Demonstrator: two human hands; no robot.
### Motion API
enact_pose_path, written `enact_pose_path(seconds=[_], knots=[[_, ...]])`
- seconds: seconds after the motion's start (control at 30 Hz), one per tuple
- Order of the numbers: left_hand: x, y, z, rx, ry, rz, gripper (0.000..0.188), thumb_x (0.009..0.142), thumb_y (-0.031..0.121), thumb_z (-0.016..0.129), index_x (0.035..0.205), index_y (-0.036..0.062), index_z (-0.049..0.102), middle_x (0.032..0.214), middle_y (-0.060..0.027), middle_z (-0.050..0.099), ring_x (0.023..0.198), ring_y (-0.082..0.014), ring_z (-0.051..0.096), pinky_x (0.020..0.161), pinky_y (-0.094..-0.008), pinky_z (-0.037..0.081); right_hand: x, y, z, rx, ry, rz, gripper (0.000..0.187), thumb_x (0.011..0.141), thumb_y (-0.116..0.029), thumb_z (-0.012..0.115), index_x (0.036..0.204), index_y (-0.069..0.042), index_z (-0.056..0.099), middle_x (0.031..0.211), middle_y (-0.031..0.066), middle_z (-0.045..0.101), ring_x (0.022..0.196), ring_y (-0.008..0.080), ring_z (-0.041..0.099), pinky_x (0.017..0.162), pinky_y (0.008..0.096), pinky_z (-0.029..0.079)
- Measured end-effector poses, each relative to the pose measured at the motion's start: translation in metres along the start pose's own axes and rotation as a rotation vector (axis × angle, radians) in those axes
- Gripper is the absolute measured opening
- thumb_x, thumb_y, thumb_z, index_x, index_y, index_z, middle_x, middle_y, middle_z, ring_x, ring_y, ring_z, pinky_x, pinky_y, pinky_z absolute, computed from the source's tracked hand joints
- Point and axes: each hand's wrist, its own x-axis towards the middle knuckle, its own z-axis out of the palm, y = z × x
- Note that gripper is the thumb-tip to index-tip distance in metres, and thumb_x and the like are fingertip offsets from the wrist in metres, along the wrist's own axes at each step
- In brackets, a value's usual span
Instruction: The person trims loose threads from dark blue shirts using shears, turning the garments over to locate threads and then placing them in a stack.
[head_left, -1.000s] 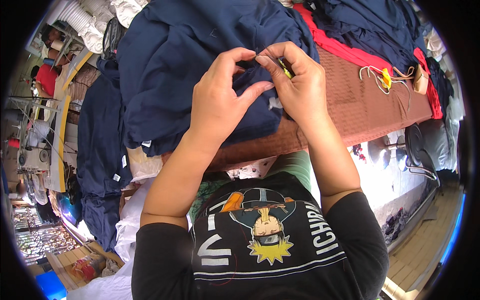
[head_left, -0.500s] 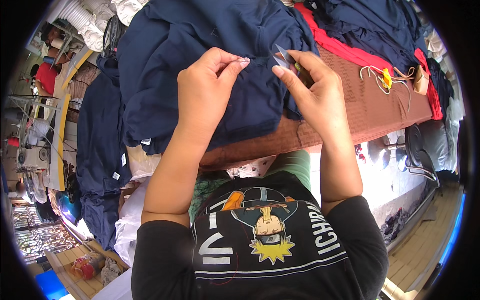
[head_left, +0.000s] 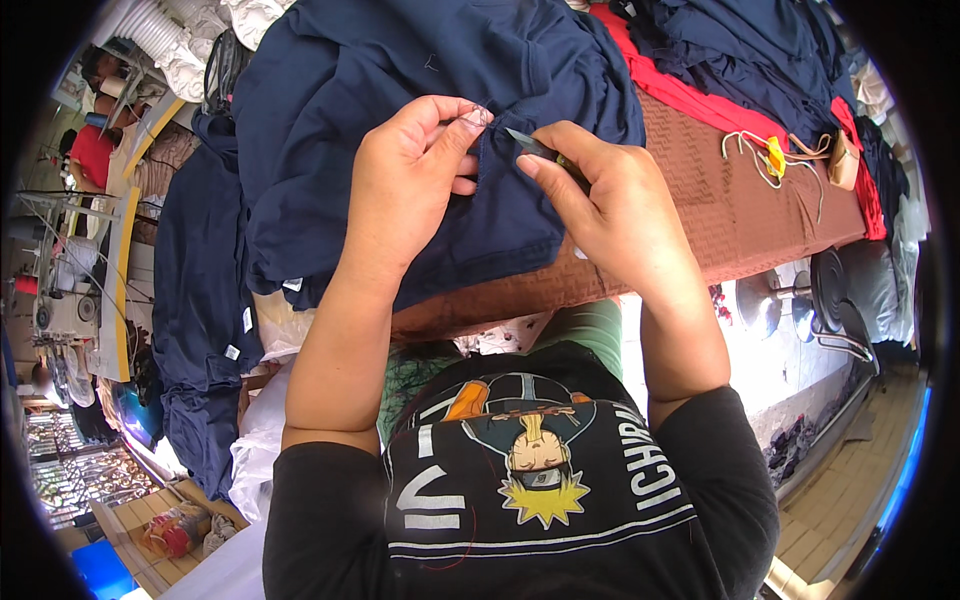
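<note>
A heap of navy blue cloth garments (head_left: 340, 130) lies in front of me on a brown table. My left hand (head_left: 405, 185) is closed, thumb and forefinger pinching a dark thread (head_left: 484, 112) above the garment's edge. Below the pinch, the other fingertips touch a stitched seam. Thread snips (head_left: 528, 145) sit in my right hand (head_left: 625, 200), their pointed metal blades together and aimed at the thread near my left fingertips. The handle of the snips is mostly hidden inside my right palm.
The brown cloth-covered table (head_left: 705, 210) carries more navy garments (head_left: 735, 60) at the far right, beside a red strip of cloth (head_left: 670, 90). A yellow item with cords (head_left: 774, 158) lies near the right edge. Navy cloth (head_left: 195, 300) hangs at left, near a sewing machine (head_left: 70, 315).
My right hand has brought the snips left and lower, and their blades have gone from spread to together. My left hand has shifted slightly left, its lower fingers now at the seam.
</note>
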Motion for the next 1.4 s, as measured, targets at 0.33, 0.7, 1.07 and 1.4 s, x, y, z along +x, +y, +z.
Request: enact_pose_path(seconds=[0.33,0.7,1.07,1.4], knots=[[-0.002,0.004,0.004,0.037,0.028,0.037,0.021,0.093,0.023,0.062,0.102,0.0039,0.063,0.081,-0.0035,0.068,0.065,-0.0069,0.062,0.056,-0.0213,0.052,0.006,0.001,-0.003,-0.082,-0.027,-0.013,0.023,0.083,-0.019,0.069,0.095,0.000,0.062,0.054,0.0156,0.052,0.047,0.0301,0.054,0.047,0.0362,0.040],[-0.007,0.007,0.008,0.148,0.013,0.101,0.016,0.092,0.021,0.064,0.100,0.0071,0.066,0.082,-0.0019,0.067,0.068,-0.0073,0.062,0.060,-0.0227,0.051,0.011,-0.004,-0.001,-0.149,-0.058,-0.039,0.024,0.087,-0.025,0.062,0.083,-0.001,0.060,0.059,0.0187,0.059,0.060,0.0387,0.061,0.057,0.0470,0.048],[-0.065,0.057,-0.071,0.567,-0.221,0.340,0.011,0.076,0.004,0.071,0.086,-0.0001,0.071,0.103,-0.0143,0.068,0.092,-0.0222,0.065,0.081,-0.0292,0.048,-0.023,0.045,-0.002,0.191,0.065,0.324,0.031,0.081,-0.028,0.075,0.096,-0.002,0.066,0.070,0.0088,0.065,0.064,0.0144,0.061,0.061,0.0307,0.048],[-0.070,-0.044,-0.035,0.507,-0.403,-0.131,0.014,0.086,0.011,0.067,0.095,0.0004,0.069,0.087,-0.0057,0.070,0.078,-0.0107,0.062,0.071,-0.0253,0.047,-0.045,0.044,0.083,0.556,-0.029,0.449,0.027,0.081,-0.021,0.076,0.095,0.001,0.068,0.072,-0.0012,0.062,0.066,0.0037,0.050,0.061,0.0212,0.043]])
